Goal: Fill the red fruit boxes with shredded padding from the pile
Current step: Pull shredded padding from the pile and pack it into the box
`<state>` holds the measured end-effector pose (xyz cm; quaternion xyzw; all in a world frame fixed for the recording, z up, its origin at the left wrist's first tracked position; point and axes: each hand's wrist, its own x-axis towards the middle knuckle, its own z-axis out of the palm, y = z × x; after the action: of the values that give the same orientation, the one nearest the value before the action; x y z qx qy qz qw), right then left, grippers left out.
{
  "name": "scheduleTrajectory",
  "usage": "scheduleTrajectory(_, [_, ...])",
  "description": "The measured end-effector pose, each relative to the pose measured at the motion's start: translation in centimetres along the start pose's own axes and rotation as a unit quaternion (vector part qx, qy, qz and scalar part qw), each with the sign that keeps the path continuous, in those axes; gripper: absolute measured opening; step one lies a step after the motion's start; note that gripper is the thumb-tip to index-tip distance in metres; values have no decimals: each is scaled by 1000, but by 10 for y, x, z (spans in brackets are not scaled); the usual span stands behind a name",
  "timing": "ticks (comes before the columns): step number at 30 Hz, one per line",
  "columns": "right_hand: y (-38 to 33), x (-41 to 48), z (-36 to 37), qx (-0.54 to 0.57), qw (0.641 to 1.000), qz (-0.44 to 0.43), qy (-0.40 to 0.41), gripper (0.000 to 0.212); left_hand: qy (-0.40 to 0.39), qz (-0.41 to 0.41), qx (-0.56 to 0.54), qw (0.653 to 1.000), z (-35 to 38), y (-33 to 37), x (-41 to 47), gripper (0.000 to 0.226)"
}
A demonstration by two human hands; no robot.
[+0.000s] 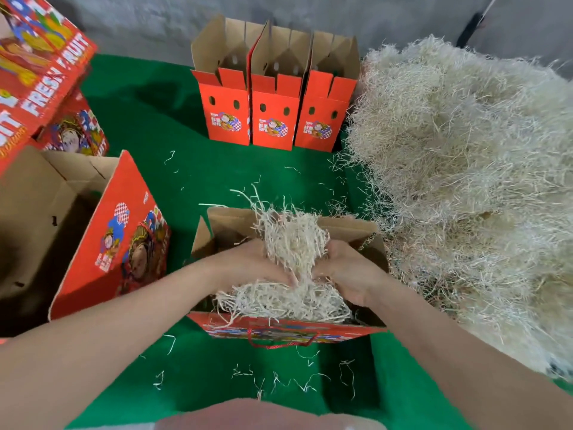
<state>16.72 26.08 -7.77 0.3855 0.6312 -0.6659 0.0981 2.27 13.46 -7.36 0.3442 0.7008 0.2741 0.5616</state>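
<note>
Left hand (252, 263), right hand (348, 273) clutch padding (294, 243) — "FRESH FRUIT" carton (40, 88) beside.

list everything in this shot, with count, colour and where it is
near box: one, red outside, brown inside, centre front, open, padding inside
clump of padding: one, pale straw, held over the near box
upright boxes: three, red, flaps open, in a row at the back
large open box: one, red, left, tilted
printed fruit boxes: count unclear, red, far left corner
pile of padding: one, pale straw, right side
loose strands: many, pale, scattered on the cloth
cloth: one, green, under everything
hands: two, left hand and right hand, both gripping the clump
</note>
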Motion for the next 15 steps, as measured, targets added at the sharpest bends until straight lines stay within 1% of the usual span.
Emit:
scheduleTrajectory(1, [0,3,0,-16,1000,5,16,49,15,20,26,999,0,1,2,33])
scheduleTrajectory(3, [1,1,-13,-37,998,11,45,54,65,-12,96,993,-14,-5,2,12])
scheduleTrajectory(5, [2,-9,-28,-70,993,14,98,42,92,-62,197,974,-31,-11,-3,25])
scheduleTrajectory(6, [4,-14,-33,-108,987,5,116,36,87,-79,226,967,-34,-17,-5,29])
scheduleTrajectory(7, [6,-15,-37,-161,980,-14,118,37,73,-80,247,963,-35,-19,-6,30])
scheduleTrajectory(8, [6,-17,-37,-204,974,-44,91,45,38,-78,245,966,-32,-21,-2,28])
scheduleTrajectory(9, [5,-17,-32,-230,970,-73,34,60,1,-62,231,971,-26,-16,-1,25])
scheduleTrajectory(10, [2,-16,-25,-245,965,-87,-29,72,-36,-35,192,980,-20,-10,3,18])
scheduleTrajectory(11, [-1,-13,-16,-263,958,-87,-75,81,-78,-5,156,985,-16,-1,7,12])
scheduleTrajectory(12, [-2,-7,-10,-294,947,-85,-96,85,-124,21,138,983,-12,4,13,20])
scheduleTrajectory(13, [-1,2,-8,-348,930,-79,-88,83,-150,24,140,978,-9,5,22,30])
scheduleTrajectory(14, [-2,11,-5,-409,907,-64,-70,73,-161,-8,168,972,-6,3,33,35])
scheduleTrajectory(15, [-4,20,-4,-464,883,-47,-56,57,-160,-52,220,961,-4,-1,46,44])
